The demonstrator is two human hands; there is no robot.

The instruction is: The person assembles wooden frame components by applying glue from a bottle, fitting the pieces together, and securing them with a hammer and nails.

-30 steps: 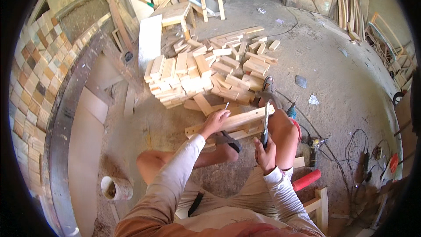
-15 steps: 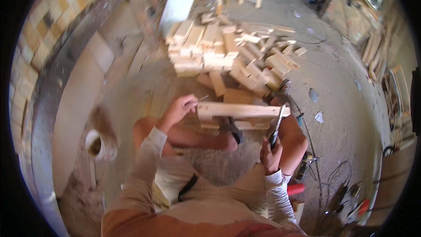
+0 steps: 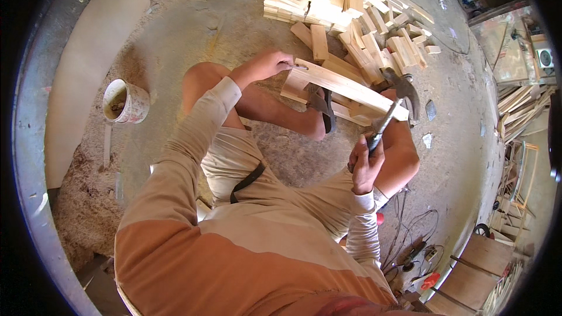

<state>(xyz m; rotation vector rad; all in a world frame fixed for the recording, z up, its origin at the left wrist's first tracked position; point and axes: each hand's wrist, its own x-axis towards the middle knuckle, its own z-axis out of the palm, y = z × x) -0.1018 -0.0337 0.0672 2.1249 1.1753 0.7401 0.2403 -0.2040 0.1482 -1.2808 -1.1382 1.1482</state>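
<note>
Carpentry at floor level: a person sits on the dusty concrete floor (image 3: 193,41) with knees drawn up, a pale wooden slat (image 3: 345,85) laid across the legs so that it sits within easy reach of both hands; beneath it more slats appear stacked into a partly built frame, though how they join is hidden. The left hand (image 3: 263,64) is closed at the slat's near end, fingers pinched around what looks like a thin nail (image 3: 297,67), seemingly to steady it against the wood; whether its point is already set in the wood cannot be told. The right hand (image 3: 364,164) grips the lower handle of a claw hammer (image 3: 389,108), its dark steel head raised just above the far end of the slat, the long hold on the handle suggesting leverage for a full swing. Just beyond the knees lies a loose heap of cut wooden blocks (image 3: 345,6), near enough to be taken without standing. A white plastic bucket (image 3: 124,102) stands well apart to the person's left, on sawdust beside a pale board (image 3: 96,58) that lies flat; its contents are too dim to name. Cables and a red-handled tool (image 3: 430,281) lie on the floor to the right, near leaning boards; a dark strap (image 3: 246,182) crosses the person's shorts.
</note>
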